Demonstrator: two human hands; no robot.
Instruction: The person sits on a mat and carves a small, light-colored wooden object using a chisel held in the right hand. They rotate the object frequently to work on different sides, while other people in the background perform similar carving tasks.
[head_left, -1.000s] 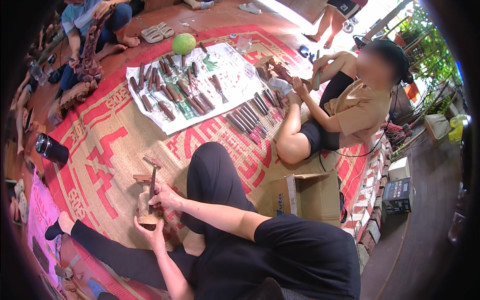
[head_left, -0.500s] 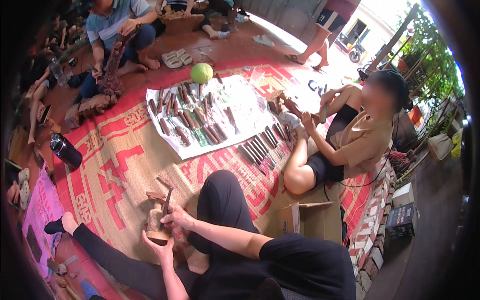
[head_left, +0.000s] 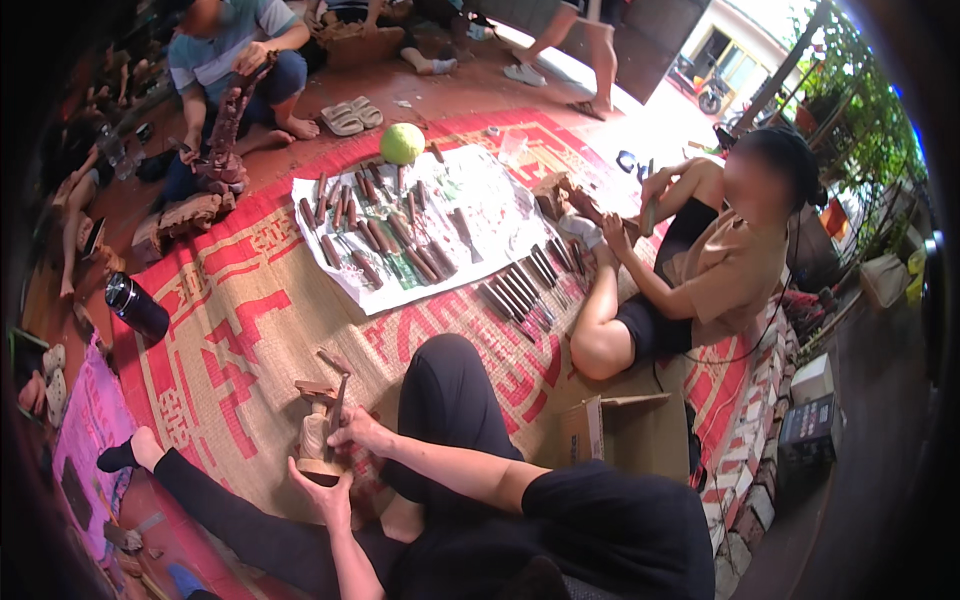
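Wooden carving (head_left: 318, 440) lower, view shifted.

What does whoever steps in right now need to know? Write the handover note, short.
Left hand: steadies the base of the wood carving from below, near the left knee.
Right hand: grips a chisel set against the top of the carving.
Things: carving stands on the woven mat; spare chisels lie in rows on the white sheet ahead; open cardboard box to the right.
Done: block is roughly shaped.
Left: how much remains cannot be judged; details are too small to see.
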